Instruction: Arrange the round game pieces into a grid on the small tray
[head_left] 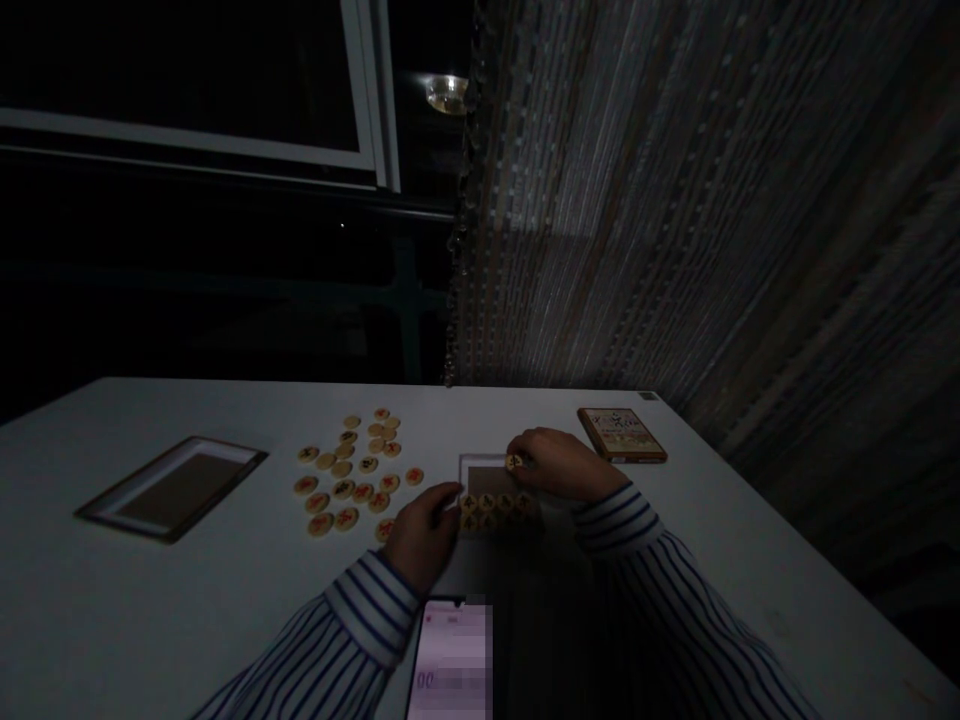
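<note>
A shallow box (486, 459) lies on the white table in front of me, with rows of round wooden pieces (487, 503) along its near side. My left hand (421, 535) is at the box's left edge, thumb and fingers closed against it. Over the far right part of the box, my right hand (559, 462) pinches one round piece (514, 462) with a dark character on it. Loose round pieces (362, 492), some with red and some with dark characters, are scattered to the left of my left hand.
An empty-looking box lid (180, 488) lies at the left of the table (247, 610). A small printed box (622, 435) sits at the back right. A lit phone (452, 660) is near the front edge. Behind the table hangs a string curtain (600, 200).
</note>
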